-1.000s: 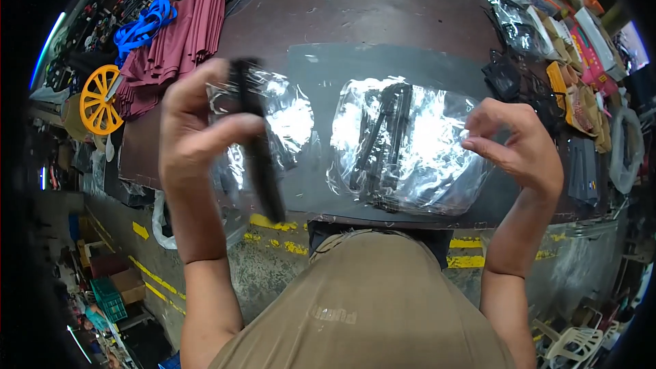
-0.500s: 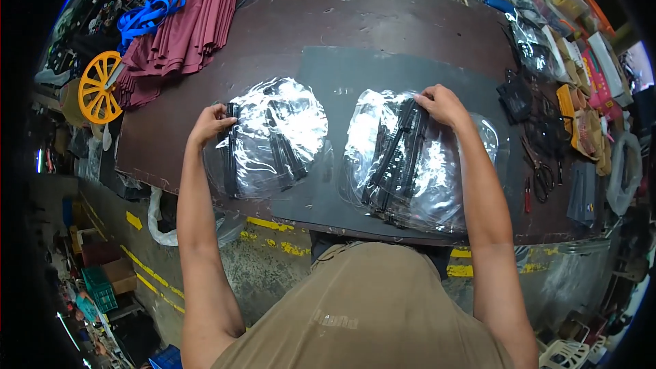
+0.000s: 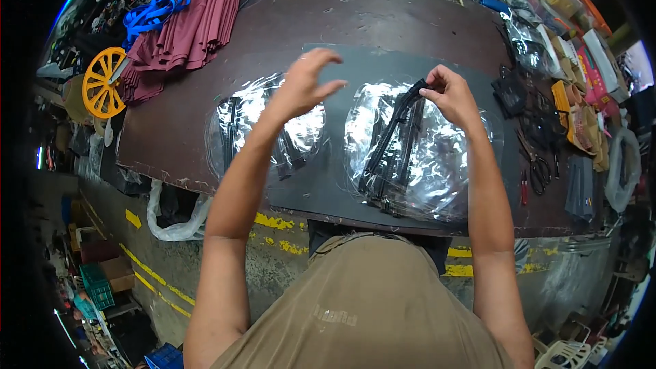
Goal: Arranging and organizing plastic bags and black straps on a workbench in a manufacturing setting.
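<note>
My left hand (image 3: 302, 89) is in the air over the far side of the left pile of clear plastic pieces (image 3: 311, 126), thumb and fingers spread, holding nothing. Black zipper strips run across that pile, partly covered by my forearm. At the right pile of clear plastic pieces (image 3: 444, 171), my right hand (image 3: 452, 99) pinches the far end of a black zipper strip (image 3: 391, 140), lifting that end a little. More black strips lie beneath it on the same pile. Both piles rest on a dark grey sheet (image 3: 328, 205) on the table.
Folded maroon fabric (image 3: 198, 20) and a blue strap (image 3: 154, 10) lie at the far left, beside a yellow spoked wheel (image 3: 102, 82). Scissors (image 3: 540, 174), a red-handled tool (image 3: 524, 188) and boxes (image 3: 601, 61) line the right side of the brown table (image 3: 342, 14).
My left hand has let go of the strip on the left pile and moved up and right, opening. My right hand has raised the far end of its strip slightly.
</note>
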### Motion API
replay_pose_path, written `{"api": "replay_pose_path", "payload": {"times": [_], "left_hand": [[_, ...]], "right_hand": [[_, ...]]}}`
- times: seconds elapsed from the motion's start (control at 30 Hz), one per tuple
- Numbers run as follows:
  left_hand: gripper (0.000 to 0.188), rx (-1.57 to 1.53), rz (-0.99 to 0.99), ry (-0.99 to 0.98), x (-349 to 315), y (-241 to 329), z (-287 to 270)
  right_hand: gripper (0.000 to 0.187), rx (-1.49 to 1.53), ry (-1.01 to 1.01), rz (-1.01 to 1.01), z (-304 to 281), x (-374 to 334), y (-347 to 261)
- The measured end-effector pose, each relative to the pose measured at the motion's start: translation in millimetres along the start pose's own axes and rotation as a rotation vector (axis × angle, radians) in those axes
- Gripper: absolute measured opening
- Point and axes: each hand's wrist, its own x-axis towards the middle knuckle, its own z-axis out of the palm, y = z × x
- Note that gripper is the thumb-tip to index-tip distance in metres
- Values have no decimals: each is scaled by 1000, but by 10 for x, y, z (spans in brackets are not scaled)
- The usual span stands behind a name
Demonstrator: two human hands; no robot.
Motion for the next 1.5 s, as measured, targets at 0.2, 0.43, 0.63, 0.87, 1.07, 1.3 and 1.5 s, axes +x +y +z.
{"api": "replay_pose_path", "payload": {"times": [0.2, 0.43, 0.63, 0.87, 1.07, 1.3, 1.5], "left_hand": [[38, -195, 212, -282, 542, 1184, 410], [22, -236, 313, -323, 260, 1446, -654], [14, -581, -344, -38, -355, 897, -1727], [14, -332, -668, -133, -1051, -1178, -1618], [25, 14, -786, -229, -1573, -2005, -1235], [54, 541, -602, -159, -1329, -1625, -1083], [43, 139, -140, -37, -466, -764, -273]], "right_hand": [[22, 31, -24, -170, -346, -721, -869], [28, 88, -43, -302, -1194, -1232, -1310], [30, 17, -137, -169, -894, -675, -475], [31, -342, -91, -30, 89, -15, 494], [29, -258, -253, 153, 226, 187, 575], [19, -280, -215, 118, 273, 259, 433], [20, -165, -202, 176, 241, 131, 351]]}}
